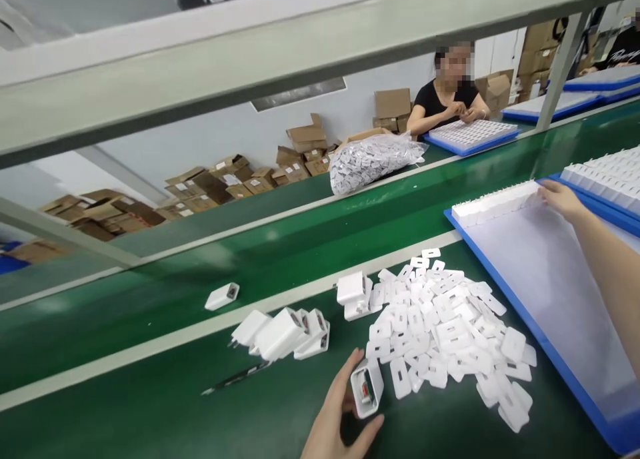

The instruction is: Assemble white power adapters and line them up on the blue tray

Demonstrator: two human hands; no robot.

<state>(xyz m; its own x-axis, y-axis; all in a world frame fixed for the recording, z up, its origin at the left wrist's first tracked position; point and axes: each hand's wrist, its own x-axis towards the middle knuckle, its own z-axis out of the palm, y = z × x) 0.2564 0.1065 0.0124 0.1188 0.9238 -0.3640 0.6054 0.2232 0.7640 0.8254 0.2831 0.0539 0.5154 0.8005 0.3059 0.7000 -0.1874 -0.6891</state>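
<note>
My left hand [340, 409] is closed around a white charger housing [369, 387], its open end towards me and a circuit board with a red-orange part showing inside. At the far edge of a blue-rimmed tray [535, 339], my right hand [565, 200] has its fingers on the last white charger of a row [495, 202]. Part of that charger is hidden behind the fingers. Just right of my left hand lies a heap of small white cover plates [440, 326], each with a slot.
Several white chargers [285, 332] lie on the green bench beside a thin dark pen-like tool [235, 379]. One lone charger [222, 296] rests on the belt. A filled tray [607, 179] stands right. Beyond are a plastic bag of parts [373, 162] and a co-worker [447, 96]. A metal beam [250, 66] crosses above.
</note>
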